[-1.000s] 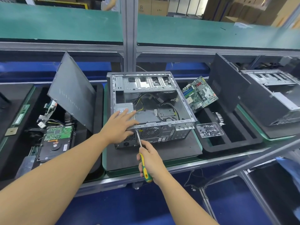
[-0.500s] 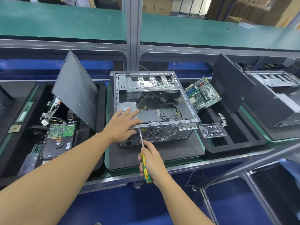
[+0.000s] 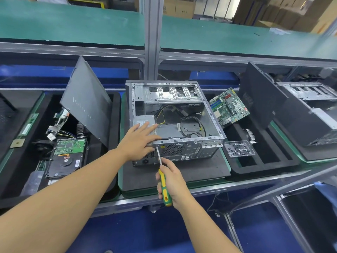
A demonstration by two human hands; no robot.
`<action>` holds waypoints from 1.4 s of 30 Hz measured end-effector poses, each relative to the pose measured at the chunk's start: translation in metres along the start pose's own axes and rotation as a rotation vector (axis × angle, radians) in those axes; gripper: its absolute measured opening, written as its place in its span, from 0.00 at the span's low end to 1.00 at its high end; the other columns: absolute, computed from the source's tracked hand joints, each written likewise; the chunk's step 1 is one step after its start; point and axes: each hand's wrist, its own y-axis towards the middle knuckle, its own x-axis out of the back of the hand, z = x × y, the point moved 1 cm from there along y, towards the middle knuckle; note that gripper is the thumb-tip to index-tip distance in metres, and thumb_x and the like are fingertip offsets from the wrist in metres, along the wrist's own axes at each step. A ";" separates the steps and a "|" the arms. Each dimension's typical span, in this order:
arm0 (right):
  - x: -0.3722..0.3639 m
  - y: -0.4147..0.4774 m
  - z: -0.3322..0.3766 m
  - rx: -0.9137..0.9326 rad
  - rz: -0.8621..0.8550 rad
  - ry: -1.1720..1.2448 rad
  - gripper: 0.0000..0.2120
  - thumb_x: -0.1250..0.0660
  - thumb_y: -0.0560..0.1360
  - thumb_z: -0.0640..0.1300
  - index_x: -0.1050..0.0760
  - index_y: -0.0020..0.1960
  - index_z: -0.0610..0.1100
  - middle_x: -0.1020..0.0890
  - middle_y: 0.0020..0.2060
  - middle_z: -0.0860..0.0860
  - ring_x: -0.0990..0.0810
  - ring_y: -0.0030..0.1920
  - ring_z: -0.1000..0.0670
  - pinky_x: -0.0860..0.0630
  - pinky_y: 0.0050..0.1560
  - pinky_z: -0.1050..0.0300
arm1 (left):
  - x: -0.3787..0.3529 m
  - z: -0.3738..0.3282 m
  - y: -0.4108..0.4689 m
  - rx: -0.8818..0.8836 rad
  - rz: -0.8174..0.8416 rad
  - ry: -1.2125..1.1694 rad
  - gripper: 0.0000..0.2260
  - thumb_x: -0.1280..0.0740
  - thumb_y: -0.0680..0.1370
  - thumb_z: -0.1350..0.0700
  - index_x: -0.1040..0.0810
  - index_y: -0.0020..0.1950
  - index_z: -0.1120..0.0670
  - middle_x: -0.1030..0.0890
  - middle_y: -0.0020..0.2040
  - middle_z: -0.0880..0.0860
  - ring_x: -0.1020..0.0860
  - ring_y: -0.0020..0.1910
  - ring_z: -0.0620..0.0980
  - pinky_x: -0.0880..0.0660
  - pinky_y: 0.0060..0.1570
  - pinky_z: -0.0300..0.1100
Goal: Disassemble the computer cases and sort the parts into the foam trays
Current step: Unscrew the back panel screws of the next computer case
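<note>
1. Little had changed since a second before: both hands kept their places on the computer case, and only the view had drifted slightly.
2. Seen from the head camera, the case lay open side up on a black mat, its rear panel facing the person. The power supply sat in its near-left corner, with loose cables on its floor.
3. The left hand lay across the case's near rim with fingers straight and spread, holding nothing, the fingertips reaching over the power supply.
4. In front of the case, the right hand gripped the yellow-and-green screwdriver by its handle. The shaft angled up to the rear panel just under the rim, beside the left hand.
5. Left of the case, a dark side panel leaned tilted in a foam tray — a hard drive lay in the same tray, circuit board up.
6. Right of the case, a motherboard rested tilted at the far end of a second foam tray. A clear box of screws sat just beside the case's near-right corner.
7. Further right of the case stood another opened case.
</note>
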 end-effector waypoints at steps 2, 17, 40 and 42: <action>-0.003 0.000 -0.001 -0.040 0.046 0.165 0.12 0.40 0.82 0.47 0.25 0.64 0.51 0.24 0.35 0.48 0.30 0.25 0.49 0.31 0.24 0.59 | 0.000 0.000 0.000 -0.001 -0.004 -0.009 0.22 0.39 0.80 0.41 0.36 0.75 0.37 0.51 0.81 0.46 0.54 0.80 0.52 0.55 0.77 0.53; 0.006 -0.004 0.002 -0.025 0.200 0.227 0.14 0.43 0.85 0.42 0.32 0.68 0.37 0.22 0.38 0.43 0.27 0.33 0.48 0.24 0.34 0.52 | -0.001 -0.002 0.000 0.021 0.003 -0.020 0.22 0.39 0.80 0.42 0.37 0.74 0.36 0.52 0.81 0.46 0.55 0.80 0.52 0.56 0.77 0.54; -0.006 0.003 0.017 0.182 -0.176 -0.594 0.13 0.32 0.76 0.49 0.32 0.57 0.51 0.21 0.46 0.48 0.23 0.41 0.50 0.23 0.45 0.52 | 0.004 -0.005 0.000 0.012 0.050 -0.028 0.24 0.39 0.79 0.42 0.38 0.75 0.37 0.53 0.81 0.46 0.55 0.80 0.52 0.56 0.77 0.55; -0.005 0.001 0.013 0.190 -0.201 -0.602 0.14 0.33 0.76 0.49 0.33 0.58 0.51 0.23 0.44 0.52 0.25 0.41 0.53 0.27 0.41 0.57 | 0.008 -0.009 -0.004 0.050 0.037 -0.113 0.26 0.38 0.79 0.45 0.39 0.76 0.39 0.51 0.81 0.45 0.53 0.80 0.51 0.55 0.77 0.55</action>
